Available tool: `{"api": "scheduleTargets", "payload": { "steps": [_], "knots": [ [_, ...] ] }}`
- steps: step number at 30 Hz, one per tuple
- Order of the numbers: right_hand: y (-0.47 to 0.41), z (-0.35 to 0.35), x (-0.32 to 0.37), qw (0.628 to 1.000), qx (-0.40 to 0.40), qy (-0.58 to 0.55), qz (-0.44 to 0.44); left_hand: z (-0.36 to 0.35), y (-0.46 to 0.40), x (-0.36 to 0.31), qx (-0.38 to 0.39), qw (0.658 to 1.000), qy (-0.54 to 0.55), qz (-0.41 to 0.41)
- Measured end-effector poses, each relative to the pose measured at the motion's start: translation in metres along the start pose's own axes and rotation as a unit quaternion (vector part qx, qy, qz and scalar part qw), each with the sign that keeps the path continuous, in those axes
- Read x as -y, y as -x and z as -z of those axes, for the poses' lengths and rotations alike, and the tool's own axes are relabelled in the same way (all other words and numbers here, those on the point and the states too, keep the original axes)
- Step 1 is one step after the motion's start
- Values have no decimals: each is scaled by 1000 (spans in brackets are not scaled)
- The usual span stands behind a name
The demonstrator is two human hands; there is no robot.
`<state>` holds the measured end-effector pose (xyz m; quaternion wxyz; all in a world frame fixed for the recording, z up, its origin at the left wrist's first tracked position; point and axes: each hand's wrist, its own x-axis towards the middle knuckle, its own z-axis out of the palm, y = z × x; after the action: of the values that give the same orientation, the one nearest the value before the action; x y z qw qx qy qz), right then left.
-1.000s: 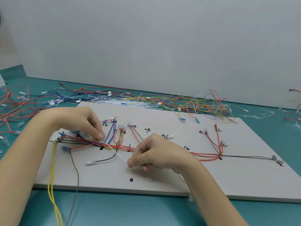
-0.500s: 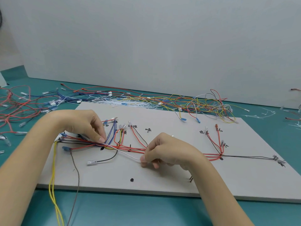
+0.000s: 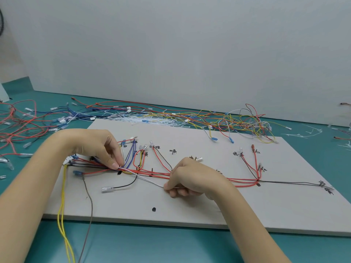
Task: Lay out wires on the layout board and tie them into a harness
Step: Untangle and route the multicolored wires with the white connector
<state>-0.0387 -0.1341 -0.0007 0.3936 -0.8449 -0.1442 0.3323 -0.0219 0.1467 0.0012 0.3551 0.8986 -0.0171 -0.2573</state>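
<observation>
Teal counter (image 3: 190, 247) holds layout board (image 3: 209, 209); left hand (image 3: 98, 149) pins the bundle, right hand (image 3: 190, 177) pinches white wire (image 3: 150, 180) toward three o'clock; no ties visible yet.

Layout board (image 3: 247, 205) matt, card-like; wires (image 3: 152, 173) smooth plastic-sheathed; tabletop (image 3: 171, 245) smooth.

Harness workshop bench – loose wires (image 3: 228, 120), marked layout board (image 3: 209, 205)

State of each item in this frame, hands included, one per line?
Left hand: pinches the white wire at the bundle.
Right hand: grip closed on the white wire.
White wire: stretched between both hands.
Red wires: laid along the layout board.
Yellow wires: hang off the board's front edge.
</observation>
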Motion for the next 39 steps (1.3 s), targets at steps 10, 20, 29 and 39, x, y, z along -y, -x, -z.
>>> {"api": "scheduleTargets", "payload": {
  "steps": [10, 20, 29, 39],
  "knots": [
    [-1, 6, 1, 999, -19, 31, -25, -2, -4, -4, -30, 998, -38, 28],
    [13, 34, -10, 990, -64, 112, -57, -28, 1, -39, 5, 995, 0, -99],
    [22, 58, -21, 990, -76, 88, -77, -102, -28, -75, -249, 925, -113, -263],
    [28, 86, -28, 980, -69, 142, -122, -147, -29, -91, -278, 847, -274, -361]
  ]
}}
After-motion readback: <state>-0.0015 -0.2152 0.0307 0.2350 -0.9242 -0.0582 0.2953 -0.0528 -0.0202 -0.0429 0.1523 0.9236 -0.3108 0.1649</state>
